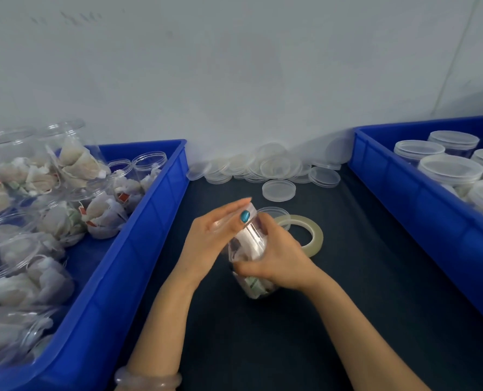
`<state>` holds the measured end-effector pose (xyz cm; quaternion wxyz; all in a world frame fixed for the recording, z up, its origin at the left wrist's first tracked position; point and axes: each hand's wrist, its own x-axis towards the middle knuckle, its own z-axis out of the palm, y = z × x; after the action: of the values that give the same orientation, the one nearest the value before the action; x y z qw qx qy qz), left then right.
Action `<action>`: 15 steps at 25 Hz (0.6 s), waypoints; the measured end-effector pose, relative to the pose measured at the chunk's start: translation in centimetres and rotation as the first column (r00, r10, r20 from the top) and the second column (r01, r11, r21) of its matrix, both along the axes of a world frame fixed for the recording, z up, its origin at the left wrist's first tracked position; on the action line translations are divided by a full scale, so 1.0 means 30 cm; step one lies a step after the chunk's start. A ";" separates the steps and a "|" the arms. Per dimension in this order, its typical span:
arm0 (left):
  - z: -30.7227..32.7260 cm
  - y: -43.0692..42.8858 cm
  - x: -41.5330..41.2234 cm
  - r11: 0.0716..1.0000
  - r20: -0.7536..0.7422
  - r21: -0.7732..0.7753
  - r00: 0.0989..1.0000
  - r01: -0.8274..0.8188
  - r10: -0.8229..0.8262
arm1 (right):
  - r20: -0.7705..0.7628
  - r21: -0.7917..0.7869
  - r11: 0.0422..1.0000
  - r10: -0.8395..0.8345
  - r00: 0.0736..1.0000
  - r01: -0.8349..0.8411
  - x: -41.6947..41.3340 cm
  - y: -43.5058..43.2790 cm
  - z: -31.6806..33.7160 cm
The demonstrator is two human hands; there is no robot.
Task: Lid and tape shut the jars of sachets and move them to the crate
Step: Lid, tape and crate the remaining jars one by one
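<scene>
Far out to the left of my grip stands the blue plastic crate of open jars (150, 210), their sachets showing and no lids on them. My left hand (215, 235) is on the clear round plastic lid (251, 208). The fingers lie straight across its top and the thumb sits over its rim, so I hold the lid between them at the upper end of the jar.

The clear plastic jar of sachets (248, 244) is tilted between my two hands, with its mouth up under my left hand and its base low against the dark table mat (263, 334). My right hand (274, 258) is wrapped round its body, fingers curled over the wall.

I judge this to be the lidding step: the lid looks to be on the mouth, but I cannot tell if it is seated all round. Next I should press it home, then reach for tape while one hand steadies the jar.

The pale roll of clear tape (318, 234) lies flat just beyond my right hand, near enough to take without setting the jar far aside. Well off to the right is the second blue plastic crate (404, 198), holding lidded jars, where I judge this one should go once taped.
</scene>
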<state>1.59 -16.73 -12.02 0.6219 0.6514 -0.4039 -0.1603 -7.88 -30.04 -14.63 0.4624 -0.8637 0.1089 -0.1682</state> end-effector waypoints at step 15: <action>-0.005 0.027 0.023 0.986 -0.042 0.029 0.986 0.165 -0.164 | 0.149 0.600 0.666 0.452 0.880 -0.444 -0.015 -0.025 -0.015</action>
<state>2.28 -15.91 -12.17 0.6036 0.6226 -0.4415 -0.2305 -8.32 -30.79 -15.09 0.7451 -0.6647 -0.0546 0.0010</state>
